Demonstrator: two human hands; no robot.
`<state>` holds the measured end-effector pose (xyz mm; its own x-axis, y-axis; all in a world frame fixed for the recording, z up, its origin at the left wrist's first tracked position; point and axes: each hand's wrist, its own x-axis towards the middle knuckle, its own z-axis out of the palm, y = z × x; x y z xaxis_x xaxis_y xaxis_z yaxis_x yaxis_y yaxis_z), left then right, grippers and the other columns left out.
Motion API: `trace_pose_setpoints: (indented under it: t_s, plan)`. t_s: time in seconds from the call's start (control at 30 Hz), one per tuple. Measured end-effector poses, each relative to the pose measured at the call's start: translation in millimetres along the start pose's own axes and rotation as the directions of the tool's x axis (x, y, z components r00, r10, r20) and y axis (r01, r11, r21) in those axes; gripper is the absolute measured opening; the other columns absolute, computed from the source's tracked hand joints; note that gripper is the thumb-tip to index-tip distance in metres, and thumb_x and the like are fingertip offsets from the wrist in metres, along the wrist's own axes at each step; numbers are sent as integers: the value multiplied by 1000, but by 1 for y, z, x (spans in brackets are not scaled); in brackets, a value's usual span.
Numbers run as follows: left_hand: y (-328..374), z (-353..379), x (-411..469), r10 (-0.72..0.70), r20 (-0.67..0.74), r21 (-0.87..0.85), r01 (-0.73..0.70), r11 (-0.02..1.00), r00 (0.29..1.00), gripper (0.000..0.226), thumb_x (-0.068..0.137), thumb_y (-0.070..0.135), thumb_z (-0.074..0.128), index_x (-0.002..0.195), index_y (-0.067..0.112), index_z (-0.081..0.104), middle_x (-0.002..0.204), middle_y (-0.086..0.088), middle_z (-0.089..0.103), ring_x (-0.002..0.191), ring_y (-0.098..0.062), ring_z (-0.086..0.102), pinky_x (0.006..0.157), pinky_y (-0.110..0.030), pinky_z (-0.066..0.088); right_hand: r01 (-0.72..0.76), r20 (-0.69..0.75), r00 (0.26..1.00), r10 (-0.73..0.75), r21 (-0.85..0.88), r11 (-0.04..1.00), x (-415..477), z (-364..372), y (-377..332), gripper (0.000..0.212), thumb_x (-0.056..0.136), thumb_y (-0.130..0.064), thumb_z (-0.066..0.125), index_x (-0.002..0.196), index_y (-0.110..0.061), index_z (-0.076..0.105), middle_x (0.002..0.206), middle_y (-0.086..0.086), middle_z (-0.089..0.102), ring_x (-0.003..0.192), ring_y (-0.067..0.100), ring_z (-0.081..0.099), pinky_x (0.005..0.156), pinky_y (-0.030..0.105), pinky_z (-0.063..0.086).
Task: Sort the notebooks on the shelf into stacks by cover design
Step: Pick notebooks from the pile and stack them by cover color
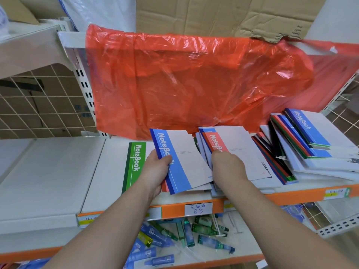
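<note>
Your left hand (155,171) pinches the blue notebook (180,162) at its spine edge, thumb on the cover and fingers underneath, holding it tilted over the shelf (58,171). Just left of it, the green notebook (134,166) lies flat. Your right hand (227,167) curls its fingers over the red notebook (215,142) on the middle heap, fingertips hidden. A jumbled pile (310,152) lies to the right, under the orange bag (194,84).

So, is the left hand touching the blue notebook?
Touching. The head view shows the left hand gripping the blue notebook, with the thumb lying across its blue stripe.
</note>
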<state>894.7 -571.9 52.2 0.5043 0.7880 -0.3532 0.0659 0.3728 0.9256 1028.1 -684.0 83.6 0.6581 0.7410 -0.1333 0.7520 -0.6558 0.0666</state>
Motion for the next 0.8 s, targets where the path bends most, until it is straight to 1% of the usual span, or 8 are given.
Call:
trace_pose_setpoints:
  t_s: [0.1,0.17,0.27,0.37,0.47,0.63,0.73,0.8]
  plan:
    - [-1,1,0,-2,4,6,2,1000,1000,21,99,8,49,105,25,59,104,1,72,92,-23,72,73,-40,60,22,-59,998,-22,5,1000,-3,-1,-5,33,94,-9,54,127,-6,48,124,15,59,108,33,61,85,38,50]
    - [-2,2,0,-2,11,8,2,1000,1000,21,99,8,49,106,25,59,103,1,73,91,-23,72,73,-40,60,22,-65,998,-24,-19,1000,-5,3,-9,34,95,-9,53,128,-5,48,124,14,58,109,31,60,86,36,50]
    - [-2,3,0,-2,23,16,2,1000,1000,20,100,9,49,104,26,59,102,2,73,91,-22,72,74,-40,60,-29,6,1000,29,-63,998,-5,9,-6,36,95,-14,56,129,-5,48,127,15,56,114,30,56,91,36,48]
    - [-3,1,1,-5,22,21,4,1000,1000,20,99,9,50,109,24,59,107,0,73,94,-25,72,80,-46,60,-26,77,997,32,-85,996,-1,7,-2,45,92,-21,64,131,-8,47,129,13,56,116,31,57,92,38,49]
    - [-4,0,1,-11,22,22,11,1000,1000,22,99,9,49,116,21,59,110,-2,73,95,-26,72,83,-48,59,-14,100,995,21,-71,997,1,2,-2,41,94,-16,60,131,-7,47,131,14,55,117,32,56,92,38,49]
    - [-4,0,1,-19,16,19,18,1000,1000,21,100,9,50,115,21,59,109,-2,73,95,-26,72,83,-49,59,-18,125,992,23,-44,999,1,-7,1,43,93,-15,59,133,-6,47,133,15,54,119,33,55,93,38,49]
    - [-6,2,2,-19,18,18,19,1000,1000,20,100,11,50,116,21,59,108,-2,73,94,-26,72,83,-49,59,27,62,998,-26,-21,999,-6,-14,-6,40,91,-8,57,130,-5,51,126,16,58,112,33,58,87,37,50]
    - [-6,3,2,-11,23,-13,11,1000,1000,17,103,19,49,116,20,60,107,-3,74,93,-26,73,85,-50,58,103,1,995,-103,0,995,-11,-18,-19,39,88,-1,52,127,-4,54,118,16,63,105,34,61,78,36,48]
